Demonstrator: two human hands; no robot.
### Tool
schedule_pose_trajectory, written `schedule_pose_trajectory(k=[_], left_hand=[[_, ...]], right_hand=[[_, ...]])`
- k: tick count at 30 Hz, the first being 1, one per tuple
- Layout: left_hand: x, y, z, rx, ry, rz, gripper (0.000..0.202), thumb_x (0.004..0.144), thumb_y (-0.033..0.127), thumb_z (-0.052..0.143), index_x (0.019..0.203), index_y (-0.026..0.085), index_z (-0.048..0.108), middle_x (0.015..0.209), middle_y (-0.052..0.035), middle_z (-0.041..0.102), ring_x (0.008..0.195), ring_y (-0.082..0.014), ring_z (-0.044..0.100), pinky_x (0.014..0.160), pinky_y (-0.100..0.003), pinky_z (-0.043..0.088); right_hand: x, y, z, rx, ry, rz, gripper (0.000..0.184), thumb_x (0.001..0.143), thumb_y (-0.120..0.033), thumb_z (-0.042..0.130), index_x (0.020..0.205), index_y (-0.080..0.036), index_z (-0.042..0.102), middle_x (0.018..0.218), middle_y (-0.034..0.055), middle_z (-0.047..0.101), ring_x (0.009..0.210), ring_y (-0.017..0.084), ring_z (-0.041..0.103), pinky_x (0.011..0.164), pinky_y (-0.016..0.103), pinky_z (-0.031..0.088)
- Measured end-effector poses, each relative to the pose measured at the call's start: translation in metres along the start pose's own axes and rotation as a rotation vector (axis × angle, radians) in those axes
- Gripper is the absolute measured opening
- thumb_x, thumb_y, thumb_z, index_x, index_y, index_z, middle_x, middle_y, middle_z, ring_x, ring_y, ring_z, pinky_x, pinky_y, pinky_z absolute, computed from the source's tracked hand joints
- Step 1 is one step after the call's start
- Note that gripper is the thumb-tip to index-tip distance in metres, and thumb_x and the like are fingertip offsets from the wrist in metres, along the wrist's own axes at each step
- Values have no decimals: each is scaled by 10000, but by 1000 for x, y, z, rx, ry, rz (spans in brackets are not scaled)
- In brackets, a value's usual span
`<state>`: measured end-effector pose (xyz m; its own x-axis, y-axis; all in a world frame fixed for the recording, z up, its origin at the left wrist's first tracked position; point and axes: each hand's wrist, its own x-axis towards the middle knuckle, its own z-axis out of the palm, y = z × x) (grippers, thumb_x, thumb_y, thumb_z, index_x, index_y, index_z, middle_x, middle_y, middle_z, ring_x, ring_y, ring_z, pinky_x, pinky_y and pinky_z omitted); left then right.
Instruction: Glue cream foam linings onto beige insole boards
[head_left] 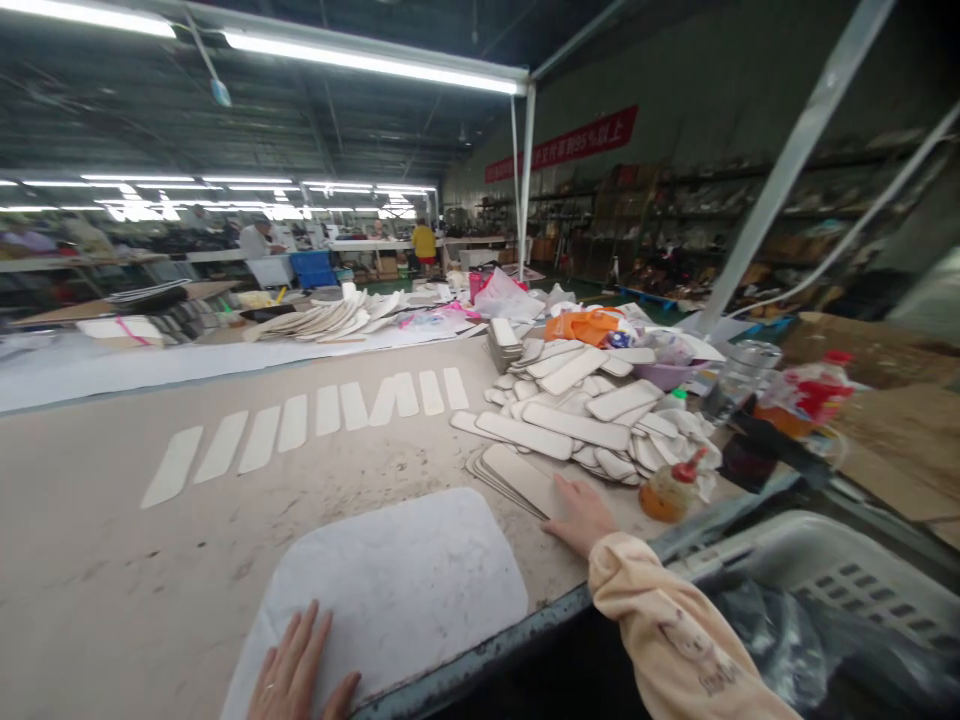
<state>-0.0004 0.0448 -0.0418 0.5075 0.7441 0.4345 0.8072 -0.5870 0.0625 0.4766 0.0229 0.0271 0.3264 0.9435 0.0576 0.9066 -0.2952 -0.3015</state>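
My left hand [296, 665] lies with its fingers stretched out on a white rounded sheet [397, 590] at the table's front edge. To the right, my right hand [581, 515] has its fingers closed at the near end of a fanned stack of pale, round-cornered strips [517, 475]. Part of the grip is hidden by the hand itself. Beyond that stack is a loose heap of similar pale strips [574, 425]. A spaced row of white strips [292, 422] lies flat across the middle of the table.
A squeeze bottle with a red nozzle [670, 487] and amber contents stands right of my right hand. Below it sits a grey plastic basket [810, 545] beside the table edge. Orange and clear bags [585, 325] lie behind the heap. A metal post [795, 160] rises at right.
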Motion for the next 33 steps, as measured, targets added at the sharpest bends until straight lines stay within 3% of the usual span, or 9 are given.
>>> schedule_pose_trajectory(k=[6,9,12,16,20,22,25,29,33], left_hand=[[7,21,-24,4,41,-58,705,824,351,533,1438,241,205,1467,-102,309,1330,-289,315,1041,-467,376],[5,23,-28,-42,69,-88,634,820,321,553,1399,231,310,1450,-103,343,1323,-277,332,1046,-450,380],[2,26,-31,-152,127,-149,508,837,287,537,1328,225,424,1408,-103,412,1288,-242,396,1029,-401,412],[9,18,-43,-333,154,-291,308,867,309,490,1142,219,597,1238,-85,589,1141,-190,554,936,-318,495],[40,-36,-71,-338,30,-506,278,848,378,491,964,212,682,974,-43,710,928,-166,656,826,-273,533],[61,-80,-86,-208,-13,-638,284,832,391,498,924,207,693,958,-39,713,913,-175,654,826,-280,518],[92,-152,-101,-88,-36,-748,287,848,366,466,938,203,685,979,-58,705,921,-190,640,846,-308,486],[126,-223,-101,51,-157,-801,298,855,382,497,993,167,649,1034,-100,670,971,-205,608,882,-350,449],[150,-260,-84,151,-295,-806,356,861,401,518,1114,154,559,1131,-84,589,998,-198,574,877,-423,461]], right_hand=[[9,17,14,-99,192,-52,663,697,-498,545,1288,-205,487,985,144,579,956,352,558,827,474,430],[10,15,13,-42,251,-128,637,708,-468,538,1293,-226,478,955,141,573,894,337,583,796,454,460],[4,-5,13,58,253,-253,658,741,-490,529,1335,-230,422,983,128,566,888,306,594,793,419,487],[-19,-60,28,145,151,-562,660,782,-443,549,1378,-225,366,1164,115,522,1047,255,549,901,359,461],[-51,-117,60,82,68,-822,638,790,-405,570,1383,-282,371,1320,101,457,1185,285,459,1003,462,365],[-63,-135,77,4,98,-859,601,814,-424,547,1378,-308,376,1387,90,402,1235,325,402,1001,557,315],[-73,-146,96,-90,185,-868,551,867,-417,482,1390,-289,362,1442,84,320,1276,329,349,985,558,312],[-74,-145,99,-125,214,-895,590,868,-456,478,1405,-254,343,1446,77,311,1272,301,366,1003,471,320],[-71,-148,91,-138,216,-902,610,854,-480,491,1401,-249,354,1441,70,323,1269,280,377,1002,414,334]])
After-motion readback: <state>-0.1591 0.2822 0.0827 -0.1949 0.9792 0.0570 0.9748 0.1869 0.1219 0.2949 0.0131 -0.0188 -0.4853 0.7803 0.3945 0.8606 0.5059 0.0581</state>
